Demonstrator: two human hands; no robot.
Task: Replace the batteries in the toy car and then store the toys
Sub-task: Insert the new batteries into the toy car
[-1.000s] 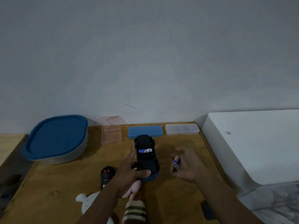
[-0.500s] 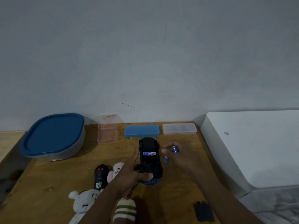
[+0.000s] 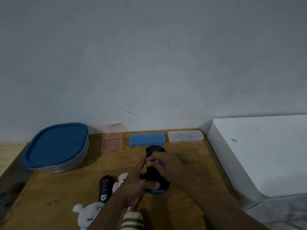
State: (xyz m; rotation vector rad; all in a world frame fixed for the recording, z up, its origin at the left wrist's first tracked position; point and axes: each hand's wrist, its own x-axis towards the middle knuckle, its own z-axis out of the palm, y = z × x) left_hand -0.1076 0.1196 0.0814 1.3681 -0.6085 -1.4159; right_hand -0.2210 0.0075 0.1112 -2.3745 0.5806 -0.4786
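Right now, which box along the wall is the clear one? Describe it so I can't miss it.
Follow the wooden table to its back edge at the wall. Three small boxes sit in a row there; the clear box is rightmost, beside the blue box. It alone is colourless, lying flat, unlike the pink box.

The right hand covers the middle of the upside-down black and blue toy car, so its battery slot cannot be seen. The small blue battery mostly hides in the fingers. The bottom edge cuts off the fluffy white bunny toy.
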